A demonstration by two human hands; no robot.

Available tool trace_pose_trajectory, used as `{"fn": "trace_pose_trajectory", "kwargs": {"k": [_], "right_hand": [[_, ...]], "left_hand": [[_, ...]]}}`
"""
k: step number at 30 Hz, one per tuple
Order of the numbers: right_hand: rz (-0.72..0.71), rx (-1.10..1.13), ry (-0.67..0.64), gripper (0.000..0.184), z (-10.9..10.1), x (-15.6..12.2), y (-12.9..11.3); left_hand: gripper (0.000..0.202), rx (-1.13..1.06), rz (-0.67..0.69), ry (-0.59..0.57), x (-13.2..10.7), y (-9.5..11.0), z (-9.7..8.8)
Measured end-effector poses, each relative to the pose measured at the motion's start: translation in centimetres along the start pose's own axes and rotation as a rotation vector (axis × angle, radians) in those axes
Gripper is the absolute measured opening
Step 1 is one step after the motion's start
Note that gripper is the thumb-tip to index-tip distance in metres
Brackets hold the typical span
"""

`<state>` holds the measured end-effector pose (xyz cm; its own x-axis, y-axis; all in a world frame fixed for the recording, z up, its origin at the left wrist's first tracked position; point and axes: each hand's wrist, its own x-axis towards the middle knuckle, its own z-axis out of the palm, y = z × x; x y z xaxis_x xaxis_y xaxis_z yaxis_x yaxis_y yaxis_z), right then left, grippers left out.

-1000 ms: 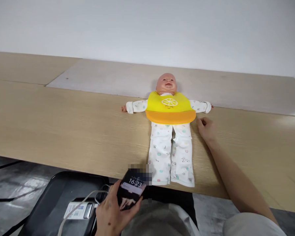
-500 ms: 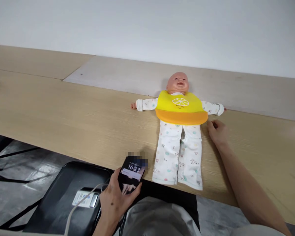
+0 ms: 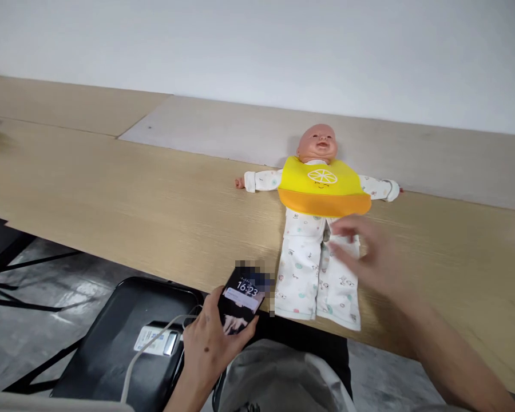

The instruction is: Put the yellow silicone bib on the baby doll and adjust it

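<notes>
My left hand (image 3: 212, 343) is wrapped round a smartphone (image 3: 242, 303) at the table's front edge; its lit screen reads 16:23. Slightly blurred, my right hand (image 3: 369, 252) hovers over the doll's trouser leg with thumb and fingers apart and nothing between them. The baby doll (image 3: 317, 143) lies on its back with both arms stretched out sideways. It wears a yellow bib (image 3: 298, 174) with an orange pocket edge and a citrus slice print. White patterned trousers (image 3: 298, 269) lie flat below the bib.
The wooden table (image 3: 154, 212) runs along a white wall (image 3: 257, 51), with a grey strip (image 3: 223, 129) at the back. A black chair (image 3: 115, 337) stands at the lower left, bearing a small white-labelled item (image 3: 154, 341). A pale cable (image 3: 131, 372) crosses it.
My right hand has moved left from beside the bib's lower corner to over the trousers, and its fingers have spread. My left hand still holds the smartphone. The view has shifted slightly.
</notes>
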<state>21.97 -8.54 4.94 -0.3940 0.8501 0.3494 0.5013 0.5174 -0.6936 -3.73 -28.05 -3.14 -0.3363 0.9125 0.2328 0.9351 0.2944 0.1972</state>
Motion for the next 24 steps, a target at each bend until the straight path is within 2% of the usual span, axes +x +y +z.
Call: {"fn": "trace_pose_trajectory", "kwargs": {"k": [2, 4, 6, 7, 9, 12, 13, 16, 20, 22, 24], "right_hand": [[-0.103, 0.052, -0.356, 0.042, 2.6, -0.5, -4.0], [-0.108, 0.097, -0.650, 0.069, 5.2, -0.7, -6.2], [-0.078, 0.136, -0.831, 0.087, 7.2, -0.6, -7.0], [-0.065, 0.138, -0.874, 0.092, 7.9, -0.5, -7.0], [-0.036, 0.097, -0.890, 0.090, 9.0, -0.3, -6.7], [0.011, 0.000, -0.814, 0.055, 9.8, -0.3, -6.3], [0.031, -0.004, -0.781, 0.050, 9.9, -0.3, -6.2], [0.077, 0.129, -0.717, 0.051, 9.9, -0.1, -6.0], [0.092, 0.323, -0.694, 0.042, 9.2, 0.5, -5.4], [0.083, 0.343, -0.721, 0.045, 8.5, 0.9, -5.0], [0.071, 0.338, -0.786, 0.056, 7.8, 1.2, -4.7]], "left_hand": [[0.071, -0.012, 0.053, 0.060, 0.1, 0.2, -0.2], [0.070, -0.028, 0.118, 0.114, 0.1, 0.4, -0.4], [0.066, -0.036, 0.162, 0.136, 0.1, 0.5, -0.7], [0.064, -0.038, 0.168, 0.138, 0.1, 0.6, -0.7], [0.063, -0.038, 0.146, 0.126, 0.1, 0.7, -0.7], [0.064, -0.051, 0.115, 0.101, 0.1, 0.9, -0.5], [0.064, -0.058, 0.115, 0.092, 0.1, 1.0, -0.4], [0.069, -0.081, 0.121, 0.073, 0.4, 1.5, -0.4], [0.073, -0.084, 0.137, 0.076, 0.9, 2.2, -0.7], [0.074, -0.079, 0.126, 0.062, 1.0, 2.5, -0.8], [0.075, -0.075, 0.085, 0.038, 1.1, 2.7, -0.9]]}}
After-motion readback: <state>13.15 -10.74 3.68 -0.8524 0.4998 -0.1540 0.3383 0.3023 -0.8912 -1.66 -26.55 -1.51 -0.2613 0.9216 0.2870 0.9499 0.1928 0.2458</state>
